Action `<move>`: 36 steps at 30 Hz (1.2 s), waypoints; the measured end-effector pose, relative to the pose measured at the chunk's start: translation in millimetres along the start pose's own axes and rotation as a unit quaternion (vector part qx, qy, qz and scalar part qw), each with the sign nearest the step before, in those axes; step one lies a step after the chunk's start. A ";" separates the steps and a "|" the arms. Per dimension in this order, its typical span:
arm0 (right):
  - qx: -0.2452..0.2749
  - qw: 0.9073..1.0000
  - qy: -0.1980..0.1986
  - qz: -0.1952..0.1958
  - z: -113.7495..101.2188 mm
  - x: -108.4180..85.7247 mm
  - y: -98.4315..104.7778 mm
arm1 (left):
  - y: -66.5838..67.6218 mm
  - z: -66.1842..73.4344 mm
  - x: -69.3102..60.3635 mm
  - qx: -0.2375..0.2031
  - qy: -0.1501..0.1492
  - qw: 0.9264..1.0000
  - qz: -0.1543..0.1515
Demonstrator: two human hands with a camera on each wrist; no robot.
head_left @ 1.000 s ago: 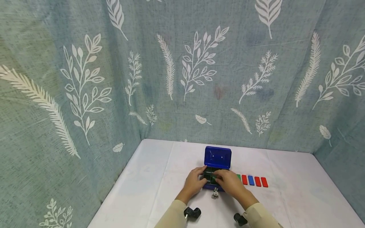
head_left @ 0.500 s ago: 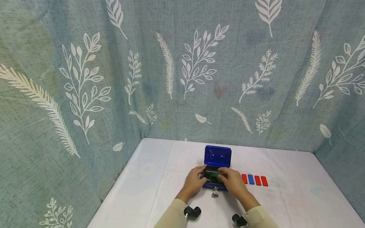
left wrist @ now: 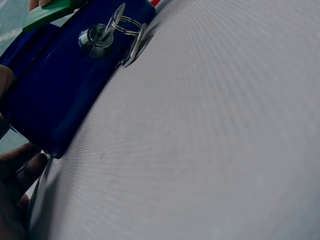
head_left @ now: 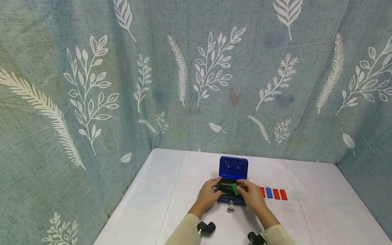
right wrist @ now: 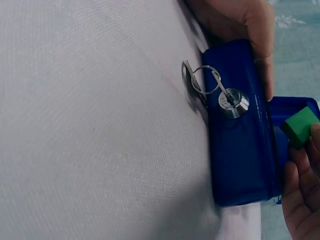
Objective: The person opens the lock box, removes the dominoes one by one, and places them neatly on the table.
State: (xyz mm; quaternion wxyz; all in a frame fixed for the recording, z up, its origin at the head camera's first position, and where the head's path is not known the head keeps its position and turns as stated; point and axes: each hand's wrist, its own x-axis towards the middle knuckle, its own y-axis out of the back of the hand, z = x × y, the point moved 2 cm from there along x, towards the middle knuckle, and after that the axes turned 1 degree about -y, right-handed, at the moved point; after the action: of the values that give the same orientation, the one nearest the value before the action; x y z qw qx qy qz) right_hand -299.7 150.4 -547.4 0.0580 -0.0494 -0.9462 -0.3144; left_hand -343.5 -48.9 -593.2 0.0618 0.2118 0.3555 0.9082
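A small blue cash box (head_left: 225, 199) stands on the white table with its lid (head_left: 233, 167) raised at the back. Dark compartments show inside it. On the box's left side lies my left hand (head_left: 207, 195), gripping that wall with the thumb over the top edge. My right hand (head_left: 251, 196) pinches a green rectangular block (head_left: 235, 189) above the right compartments. In the right wrist view the green block (right wrist: 300, 126) sits tilted between thumb and fingers. Keys on a ring (right wrist: 206, 80) hang from the lock (right wrist: 233, 104) at the front.
To the right of the box several flat blocks lie in a row: a red block (head_left: 262, 192), a blue block (head_left: 269, 193) and more red ones (head_left: 283, 195). The table (head_left: 171, 190) is bounded by a leaf-patterned curtain (head_left: 190, 129) behind and at the sides.
My right hand has risen out of the box and shifted slightly right, lifting the green block into view. It now hides a green block in the row. The left hand stays put.
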 end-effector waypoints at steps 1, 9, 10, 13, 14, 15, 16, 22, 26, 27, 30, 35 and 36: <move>0.003 1.000 0.001 -0.001 1.0 -0.2 0.4 | -0.3 -0.3 -0.2 0.000 0.002 1.000 -0.002; 0.033 0.999 0.010 -0.007 6.4 -1.1 4.0 | -1.5 -3.1 0.7 0.002 0.000 1.000 -0.006; 0.040 0.999 0.009 -0.007 7.3 -1.2 4.4 | -1.7 -3.3 0.8 0.001 -0.002 1.000 -0.006; 0.066 0.998 -0.001 -0.005 9.8 -0.8 5.5 | -1.9 -3.5 0.8 -0.004 -0.007 1.000 -0.002; 0.080 0.997 -0.005 -0.006 10.4 -0.7 5.9 | -1.9 -3.5 0.7 -0.005 -0.008 1.000 -0.001; 0.093 0.996 -0.010 -0.007 11.2 -0.6 6.1 | -1.9 -3.6 0.5 -0.006 -0.008 1.000 0.000; 0.105 0.994 -0.015 -0.008 12.1 -0.3 6.2 | -1.9 -3.6 0.4 -0.007 -0.009 1.000 0.001; 0.170 0.985 -0.030 -0.009 13.7 -1.5 8.8 | -1.4 -3.6 0.6 -0.010 -0.015 1.000 0.008; 0.189 0.981 -0.034 -0.010 13.8 -3.2 11.0 | -1.0 -3.2 1.6 -0.013 -0.024 1.000 0.013; 0.192 0.981 -0.036 -0.012 14.2 -3.4 11.4 | -0.9 -2.9 1.9 -0.014 -0.024 1.000 0.013; 0.198 0.979 -0.040 -0.017 15.8 -3.8 12.4 | -0.8 -2.1 2.0 -0.016 -0.027 0.999 0.015; 0.209 0.977 -0.046 -0.022 18.2 -4.2 14.4 | -1.5 -2.7 1.1 -0.010 -0.021 1.000 0.013; 0.210 0.976 -0.047 -0.023 18.9 -4.3 14.9 | -1.6 -2.8 1.0 -0.009 -0.022 1.000 0.013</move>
State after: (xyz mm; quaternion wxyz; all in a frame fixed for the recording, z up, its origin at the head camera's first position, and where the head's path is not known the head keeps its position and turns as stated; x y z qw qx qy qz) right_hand -295.0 173.4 -554.3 0.0158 -0.0295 -0.9937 -0.1072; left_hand -345.6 -49.3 -595.7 0.0596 0.2357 0.3434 0.9072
